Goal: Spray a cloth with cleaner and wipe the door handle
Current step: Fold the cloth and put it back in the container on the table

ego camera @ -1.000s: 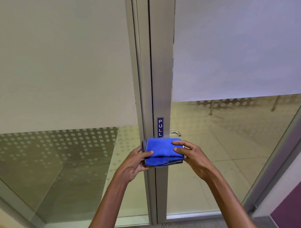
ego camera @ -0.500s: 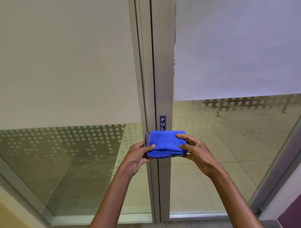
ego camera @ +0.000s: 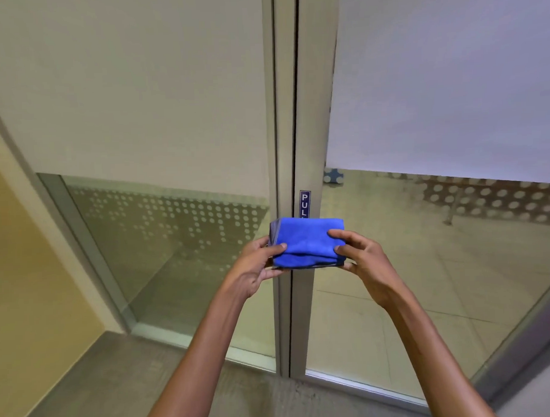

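1. A folded blue cloth (ego camera: 306,242) was held up against the door frame (ego camera: 311,129), just below the sign (ego camera: 305,203).
2. Its left end was pinched by the left hand (ego camera: 257,268), thumb on top.
3. Its right end was pinched by the right hand (ego camera: 364,261).
4. The handle was hidden.

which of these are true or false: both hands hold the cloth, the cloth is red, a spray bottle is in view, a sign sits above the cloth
1. Both hands hold the cloth. True: the left hand and right hand grip the folded cloth from its two sides.
2. The cloth is red. False: it is blue.
3. A spray bottle is in view. False: none shows.
4. A sign sits above the cloth. True: the sign is on the door frame.
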The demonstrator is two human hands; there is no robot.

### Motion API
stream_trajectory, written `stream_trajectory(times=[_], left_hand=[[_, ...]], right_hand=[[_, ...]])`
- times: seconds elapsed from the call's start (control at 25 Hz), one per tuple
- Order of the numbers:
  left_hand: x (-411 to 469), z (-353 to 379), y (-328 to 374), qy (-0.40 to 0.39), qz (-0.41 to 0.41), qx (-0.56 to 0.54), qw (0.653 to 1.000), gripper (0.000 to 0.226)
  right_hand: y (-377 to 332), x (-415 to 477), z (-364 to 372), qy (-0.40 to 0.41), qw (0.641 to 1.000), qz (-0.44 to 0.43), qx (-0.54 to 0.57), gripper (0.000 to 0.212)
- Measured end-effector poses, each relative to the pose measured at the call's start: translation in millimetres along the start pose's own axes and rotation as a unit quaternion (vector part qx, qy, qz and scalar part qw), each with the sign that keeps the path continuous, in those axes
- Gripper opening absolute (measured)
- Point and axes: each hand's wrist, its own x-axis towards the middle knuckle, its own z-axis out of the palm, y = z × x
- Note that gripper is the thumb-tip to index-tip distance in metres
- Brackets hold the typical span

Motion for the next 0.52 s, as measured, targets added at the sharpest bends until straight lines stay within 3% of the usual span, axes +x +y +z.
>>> stream_trajectory(times=[0.24,0.52], left_hand=[[-62.4,9.8,-32.0,0.084,0.028,-0.007,0.996,0.027],[-132.3,-39.3,-65.2,0.202,-0.013,-0.023,0.979,0.013]], right_hand=[[3.5,-38.3,-5.1,-0.040,0.999,0.013,-0.035,0.037],[38.8,-64.2,52.9,-0.112,0.989,0.036,-0.095,0.030]])
